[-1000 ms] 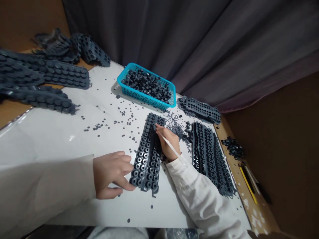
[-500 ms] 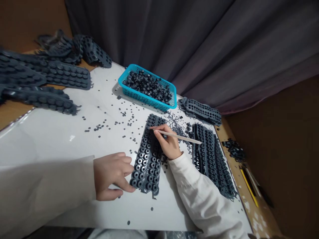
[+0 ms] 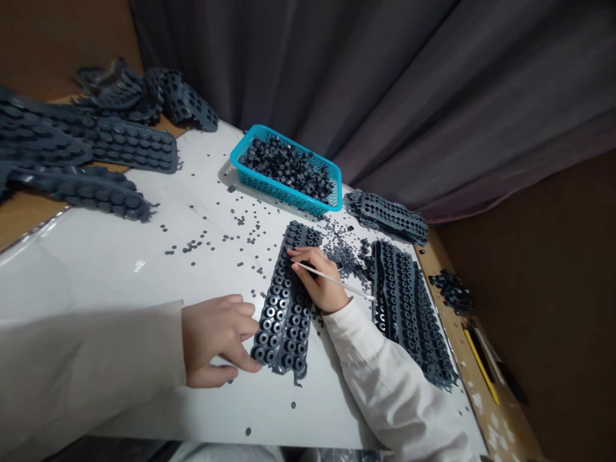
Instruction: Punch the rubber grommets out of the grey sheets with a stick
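A dark grey rubber sheet of round, ring-topped pieces (image 3: 274,314) lies lengthwise on the white tabletop. My left hand (image 3: 219,340) rests at its near left edge, index fingertip touching the corner, thumb held apart and other fingers loosely bent. Over the far half of the sheet, my right hand (image 3: 322,282) pinches a thin white stick (image 3: 337,281) like a pen. The stick's tip meets the sheet near the left row; its other end points right. Part of the sheet is hidden under the right hand.
Behind stands a turquoise basket (image 3: 283,192) full of small dark pieces. Tiny dark discs (image 3: 344,253) are scattered around. More rubber sheets lie at right (image 3: 409,308), back right (image 3: 394,215) and left (image 3: 135,144). A yellow tool (image 3: 481,362) sits on the wooden edge.
My right hand has shifted slightly nearer along the sheet, and the stick has tilted, its free end now lower and further left. My left hand keeps its place.
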{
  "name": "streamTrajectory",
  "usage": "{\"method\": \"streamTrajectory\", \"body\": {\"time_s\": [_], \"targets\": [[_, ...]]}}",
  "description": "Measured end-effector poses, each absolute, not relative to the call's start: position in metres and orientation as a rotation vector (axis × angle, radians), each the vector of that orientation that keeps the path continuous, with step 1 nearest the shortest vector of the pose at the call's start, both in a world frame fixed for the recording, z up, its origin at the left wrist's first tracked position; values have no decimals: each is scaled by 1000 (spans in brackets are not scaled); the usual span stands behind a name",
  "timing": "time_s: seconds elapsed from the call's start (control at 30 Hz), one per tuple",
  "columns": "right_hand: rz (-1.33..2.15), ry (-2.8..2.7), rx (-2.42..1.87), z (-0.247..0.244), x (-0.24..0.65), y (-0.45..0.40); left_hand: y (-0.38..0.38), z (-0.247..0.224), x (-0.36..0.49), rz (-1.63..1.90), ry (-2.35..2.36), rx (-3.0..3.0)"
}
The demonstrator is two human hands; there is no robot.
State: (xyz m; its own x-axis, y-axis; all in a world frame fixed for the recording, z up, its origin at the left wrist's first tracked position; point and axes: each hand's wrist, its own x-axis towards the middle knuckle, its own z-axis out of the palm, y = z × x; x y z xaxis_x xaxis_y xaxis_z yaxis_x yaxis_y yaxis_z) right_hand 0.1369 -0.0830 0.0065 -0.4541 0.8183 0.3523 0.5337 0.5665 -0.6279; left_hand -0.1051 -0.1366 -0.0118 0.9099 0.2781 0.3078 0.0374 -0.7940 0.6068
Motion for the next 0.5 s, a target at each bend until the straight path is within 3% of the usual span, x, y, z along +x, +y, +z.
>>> {"method": "streamTrajectory", "body": {"time_s": [0.3, 0.5], "targets": [[213, -2363, -1065, -4, 146, -71, -137, -12, -104, 508, 211, 2454], [266, -2084, -1139, 15, 139, -67, -137, -14, -104, 516, 213, 2454]]}}
